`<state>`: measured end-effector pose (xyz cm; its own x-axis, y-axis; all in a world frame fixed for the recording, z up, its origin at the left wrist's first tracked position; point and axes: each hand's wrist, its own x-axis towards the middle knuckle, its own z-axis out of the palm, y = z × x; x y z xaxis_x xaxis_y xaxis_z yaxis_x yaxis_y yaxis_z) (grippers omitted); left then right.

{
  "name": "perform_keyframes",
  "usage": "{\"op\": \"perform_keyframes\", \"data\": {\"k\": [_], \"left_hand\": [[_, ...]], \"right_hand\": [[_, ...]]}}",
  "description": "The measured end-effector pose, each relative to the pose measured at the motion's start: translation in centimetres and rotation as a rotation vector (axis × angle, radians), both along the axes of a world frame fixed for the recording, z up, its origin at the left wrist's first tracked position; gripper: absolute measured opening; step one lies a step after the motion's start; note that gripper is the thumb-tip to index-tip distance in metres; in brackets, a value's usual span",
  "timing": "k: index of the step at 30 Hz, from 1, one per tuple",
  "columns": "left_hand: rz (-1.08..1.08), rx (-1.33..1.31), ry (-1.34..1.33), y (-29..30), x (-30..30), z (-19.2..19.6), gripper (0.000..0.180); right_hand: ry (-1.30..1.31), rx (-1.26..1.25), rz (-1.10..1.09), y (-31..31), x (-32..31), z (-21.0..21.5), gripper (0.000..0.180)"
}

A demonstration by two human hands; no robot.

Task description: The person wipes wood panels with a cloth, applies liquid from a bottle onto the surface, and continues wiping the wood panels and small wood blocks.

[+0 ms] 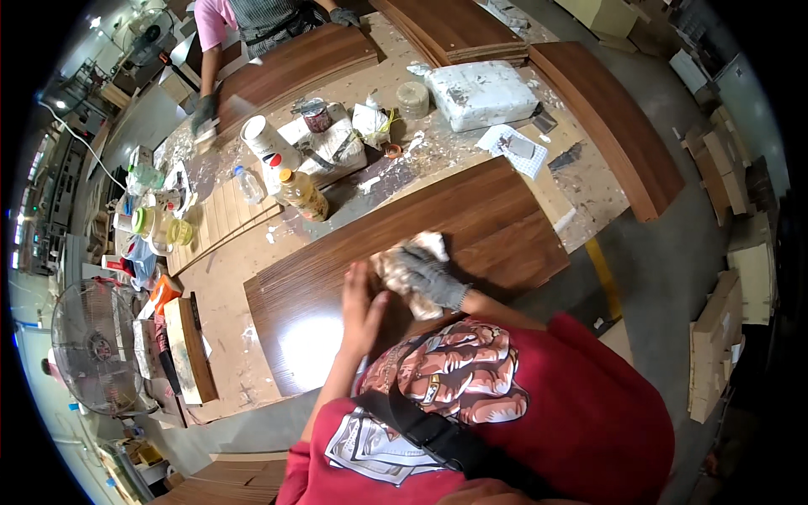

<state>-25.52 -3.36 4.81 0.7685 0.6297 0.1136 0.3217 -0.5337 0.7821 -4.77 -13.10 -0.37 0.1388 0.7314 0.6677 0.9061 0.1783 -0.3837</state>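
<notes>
A dark brown wood-grain board (497,210) lies across the worktable in front of me, with a bright glare at its near left. On it, my right hand (429,276), in a grey glove, presses and grips a crumpled, stained cloth rag (390,268). The cloth spreads out on both sides of the glove, which is slightly blurred. Just left of the rag, my bare left hand (364,305) rests on the board with its fingers stretched out and nothing in it.
Beyond the board stand a juice bottle (303,195), a white cup (268,139), an opened can (316,116) and a white wrapped block (481,94). Brown boards (614,126) lie at the right. Across the table a gloved co-worker (269,21) handles another board. A fan (97,347) stands left.
</notes>
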Motion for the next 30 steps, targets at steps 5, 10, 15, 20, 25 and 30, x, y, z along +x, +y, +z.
{"op": "perform_keyframes", "data": {"k": [5, 10, 15, 20, 25, 30], "left_hand": [[-0.086, 0.438, 0.343, -3.0, 4.7, -2.5, 0.072], [0.045, 0.439, 0.309, -2.8, 3.3, -3.8, 0.064], [0.333, 0.424, 0.288, -1.0, -1.6, -3.7, 0.059], [0.388, 0.411, 0.29, 0.2, -3.3, -3.6, 0.059], [0.403, 0.421, 0.241, 0.1, -4.3, -3.7, 0.057], [0.426, 0.355, 0.182, 0.2, -4.8, -3.1, 0.053]], "right_hand": [[0.419, -0.314, 0.013, 1.5, 11.4, 0.7, 0.027], [-0.051, -0.472, -0.733, 0.5, 34.6, 0.7, 0.031], [0.107, -0.606, -0.531, -4.6, 41.0, -3.6, 0.039], [0.308, -0.486, -0.644, -5.9, 44.0, -4.4, 0.044], [1.004, -0.086, -0.373, 0.3, 32.8, 3.2, 0.046], [1.264, -0.675, 0.289, 11.4, 6.6, 7.3, 0.052]]}}
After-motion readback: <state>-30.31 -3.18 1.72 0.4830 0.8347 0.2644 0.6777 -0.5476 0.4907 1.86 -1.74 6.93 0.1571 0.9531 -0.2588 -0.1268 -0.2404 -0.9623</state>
